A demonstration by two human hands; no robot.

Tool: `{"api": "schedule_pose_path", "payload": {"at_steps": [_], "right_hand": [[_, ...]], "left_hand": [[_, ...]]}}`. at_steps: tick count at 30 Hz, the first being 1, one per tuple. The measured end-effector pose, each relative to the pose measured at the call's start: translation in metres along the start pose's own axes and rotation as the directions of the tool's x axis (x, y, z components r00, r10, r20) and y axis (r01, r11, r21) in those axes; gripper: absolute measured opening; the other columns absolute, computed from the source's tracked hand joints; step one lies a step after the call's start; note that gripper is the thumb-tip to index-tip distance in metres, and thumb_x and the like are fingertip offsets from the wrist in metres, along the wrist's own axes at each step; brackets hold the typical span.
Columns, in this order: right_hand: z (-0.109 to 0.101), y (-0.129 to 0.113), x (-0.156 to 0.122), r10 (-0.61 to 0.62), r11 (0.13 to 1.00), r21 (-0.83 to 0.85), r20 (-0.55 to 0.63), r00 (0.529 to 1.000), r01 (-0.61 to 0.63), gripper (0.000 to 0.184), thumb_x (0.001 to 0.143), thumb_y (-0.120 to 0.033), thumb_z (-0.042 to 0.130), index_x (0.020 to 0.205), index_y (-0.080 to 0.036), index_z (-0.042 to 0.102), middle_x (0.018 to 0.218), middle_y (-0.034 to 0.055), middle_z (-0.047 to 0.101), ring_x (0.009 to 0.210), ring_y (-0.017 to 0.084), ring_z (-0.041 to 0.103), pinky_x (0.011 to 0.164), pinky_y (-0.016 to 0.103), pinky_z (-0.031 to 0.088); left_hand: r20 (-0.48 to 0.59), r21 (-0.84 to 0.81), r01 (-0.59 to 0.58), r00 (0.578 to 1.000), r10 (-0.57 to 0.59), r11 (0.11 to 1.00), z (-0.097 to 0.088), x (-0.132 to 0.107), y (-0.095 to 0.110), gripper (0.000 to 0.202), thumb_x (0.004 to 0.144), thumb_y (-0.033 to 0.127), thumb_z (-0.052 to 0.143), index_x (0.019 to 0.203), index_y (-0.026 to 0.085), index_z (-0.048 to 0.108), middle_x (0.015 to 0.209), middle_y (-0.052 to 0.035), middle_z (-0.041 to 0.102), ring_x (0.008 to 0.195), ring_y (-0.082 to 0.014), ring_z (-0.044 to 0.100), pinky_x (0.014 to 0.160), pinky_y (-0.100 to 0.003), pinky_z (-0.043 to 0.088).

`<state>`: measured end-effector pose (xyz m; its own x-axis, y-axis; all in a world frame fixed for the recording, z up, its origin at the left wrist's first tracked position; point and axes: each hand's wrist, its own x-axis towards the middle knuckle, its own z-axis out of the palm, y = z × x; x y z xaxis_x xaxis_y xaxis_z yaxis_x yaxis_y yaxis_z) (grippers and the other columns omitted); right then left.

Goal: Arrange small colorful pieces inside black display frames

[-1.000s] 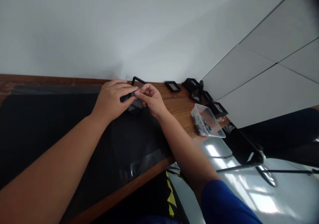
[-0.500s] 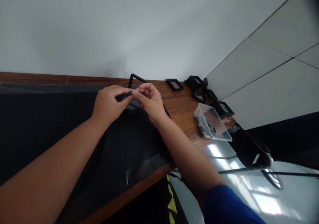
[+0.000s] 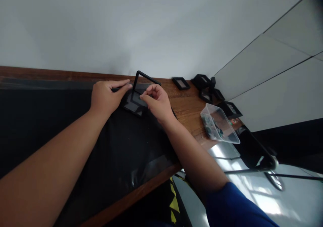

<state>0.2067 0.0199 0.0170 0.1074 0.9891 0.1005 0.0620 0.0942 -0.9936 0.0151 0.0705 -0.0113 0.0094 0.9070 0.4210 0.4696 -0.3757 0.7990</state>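
A black frame-like case stands at the far edge of the black mat (image 3: 118,153), its thin open frame (image 3: 150,78) raised and its flat dark base (image 3: 133,103) lying below. My left hand (image 3: 106,96) is just left of the case, thumb and fingertips pinched together; anything between them is too small to make out. In front of the raised frame and over the right part of the base, my right hand (image 3: 158,104) also pinches thumb against fingers. What it holds, if anything, is hidden. The hands are apart.
To the right, a clear plastic box (image 3: 223,127) holds small dark green pieces. Behind it are a flat black frame (image 3: 181,83), several black cases (image 3: 202,81) and small coloured rings (image 3: 234,121). A white wall (image 3: 101,28) rises behind the table.
My hands were together with fingertips meeting on a tiny greenish thing; they have since parted, left hand leftward, right hand slightly rightward. The case's base shows more between them. The view has shifted slightly.
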Motion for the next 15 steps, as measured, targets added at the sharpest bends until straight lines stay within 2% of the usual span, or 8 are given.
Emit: {"api": "schedule_pose_path", "payload": {"at_steps": [5,8,11,15], "right_hand": [[-0.006,0.003,0.002,0.040,0.995,-0.099,0.115,0.993,-0.029,0.041,0.076,-0.034,0.093,0.096,-0.026,0.059,0.084,-0.0062,0.068,0.066,0.009,0.053,0.057,0.025,0.040],[-0.009,0.004,0.003,0.087,0.983,-0.172,0.166,0.982,-0.058,0.034,0.080,-0.031,0.088,0.097,-0.026,0.060,0.083,-0.0068,0.069,0.060,0.008,0.051,0.057,0.027,0.040],[-0.011,0.006,0.004,0.077,0.959,-0.282,0.144,0.987,-0.034,0.025,0.084,-0.024,0.083,0.097,-0.025,0.062,0.083,-0.0055,0.071,0.063,0.010,0.056,0.061,0.028,0.042],[-0.012,0.007,0.004,0.018,0.911,-0.412,0.104,0.994,0.026,0.023,0.088,-0.021,0.081,0.104,-0.025,0.065,0.088,-0.0035,0.075,0.068,0.013,0.060,0.066,0.031,0.043]], "left_hand": [[0.025,0.011,-0.036,0.999,0.036,0.999,-0.002,-0.002,0.000,0.028,0.101,0.044,0.080,0.122,0.033,0.095,0.127,-0.0036,0.091,0.128,-0.0347,0.085,0.118,-0.051,0.067],[0.039,0.011,-0.070,0.997,0.069,0.998,-0.002,-0.003,0.000,0.026,0.100,0.041,0.080,0.120,0.035,0.095,0.124,-0.0029,0.092,0.126,-0.0336,0.086,0.117,-0.051,0.067],[0.034,-0.006,-0.088,0.996,0.088,0.996,-0.002,-0.004,0.001,0.023,0.100,0.041,0.079,0.115,0.037,0.096,0.121,-0.0011,0.092,0.124,-0.0332,0.086,0.116,-0.051,0.068],[0.015,0.019,-0.068,0.998,0.068,0.997,-0.003,-0.007,0.004,0.024,0.099,0.045,0.078,0.111,0.036,0.096,0.113,-0.0018,0.093,0.113,-0.0345,0.088,0.103,-0.050,0.071]]}}
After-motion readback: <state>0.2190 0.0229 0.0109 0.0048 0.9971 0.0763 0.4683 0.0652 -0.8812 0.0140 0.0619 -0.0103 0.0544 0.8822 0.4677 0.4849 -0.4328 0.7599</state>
